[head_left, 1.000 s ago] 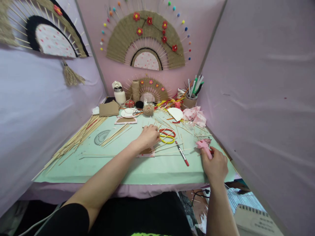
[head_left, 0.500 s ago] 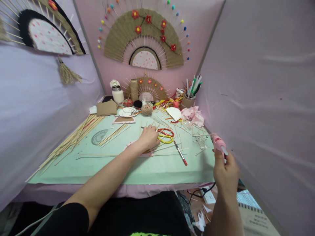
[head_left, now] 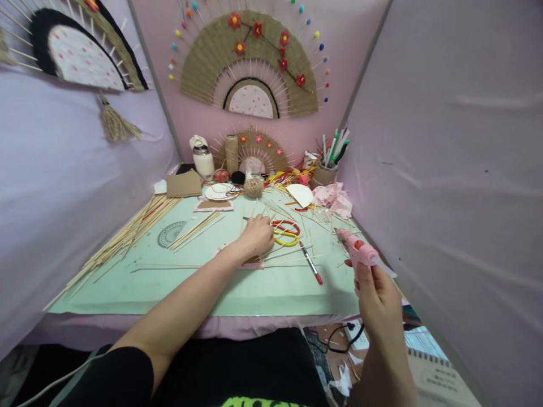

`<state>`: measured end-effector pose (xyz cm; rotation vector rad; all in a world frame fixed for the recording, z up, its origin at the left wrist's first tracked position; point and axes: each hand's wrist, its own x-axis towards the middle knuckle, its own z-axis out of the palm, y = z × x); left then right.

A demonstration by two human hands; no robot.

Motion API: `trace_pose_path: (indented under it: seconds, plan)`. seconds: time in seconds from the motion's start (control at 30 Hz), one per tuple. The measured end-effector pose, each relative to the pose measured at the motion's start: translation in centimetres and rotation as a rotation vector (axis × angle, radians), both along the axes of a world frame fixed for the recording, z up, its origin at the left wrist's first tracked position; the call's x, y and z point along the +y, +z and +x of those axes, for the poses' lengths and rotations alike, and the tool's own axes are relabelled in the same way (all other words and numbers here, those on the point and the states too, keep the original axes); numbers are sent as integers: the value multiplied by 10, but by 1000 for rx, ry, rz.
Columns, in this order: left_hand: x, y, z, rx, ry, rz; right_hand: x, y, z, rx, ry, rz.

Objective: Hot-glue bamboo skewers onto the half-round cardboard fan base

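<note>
Your right hand (head_left: pixel 379 291) is closed around the handle of a pink glue gun (head_left: pixel 360 250), whose body rises above your grip over the right side of the table (head_left: pixel 271 302), nozzle aimed forward and left. Your left hand (head_left: pixel 257 236), palm down with fingers curled, is just left of the scissors (head_left: pixel 287 234); its grip is hidden. A fabric-edged card (head_left: pixel 255 263) shows by that wrist.

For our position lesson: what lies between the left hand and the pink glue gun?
Between the left hand and the pink glue gun, the head view shows scissor handles, a pen and thin sticks.
</note>
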<state>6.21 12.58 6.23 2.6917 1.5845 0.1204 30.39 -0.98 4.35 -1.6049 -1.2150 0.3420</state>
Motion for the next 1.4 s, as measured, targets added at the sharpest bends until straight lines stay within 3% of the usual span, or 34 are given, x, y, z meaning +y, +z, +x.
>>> trace_pose_path:
  seconds: [0.17,0.4,0.6,0.83,1.4]
  plan:
    - [3,0,-12,-263,50,25,-1,7,-20,82,164,-117]
    - [3,-4,-38,-950,249,56,11,5,-53,127,480,-227]
    - [6,-12,-46,-1313,370,-33,19,0,-75,87,590,-308]
    - [11,-17,-50,-1421,369,-69,22,-6,-88,34,623,-337]
    - [13,-21,-51,-1424,362,-54,24,-7,-91,-22,605,-340]
